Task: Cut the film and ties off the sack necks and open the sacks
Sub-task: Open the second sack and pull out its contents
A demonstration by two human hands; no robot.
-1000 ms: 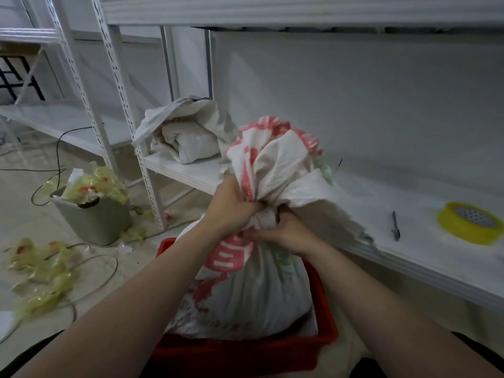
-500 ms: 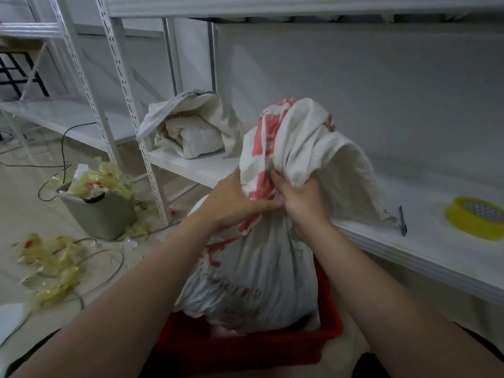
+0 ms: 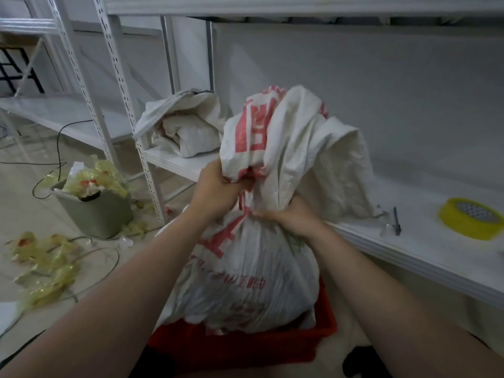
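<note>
Beside white shelving (image 3: 409,249), both hands grip the crumpled, red-printed white sack (image 3: 251,268).

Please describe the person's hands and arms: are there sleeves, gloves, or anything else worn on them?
The left hand and the right hand are bare: no gloves, and no ring shows. The left forearm and the right forearm are uncovered too, with no sleeve, watch or bracelet on the parts in view.

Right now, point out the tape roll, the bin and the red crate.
tape roll (image 3: 461,227): head view, yellow outer side.
bin (image 3: 95,214): head view, front wall.
red crate (image 3: 231,349): head view, near wall.
</note>
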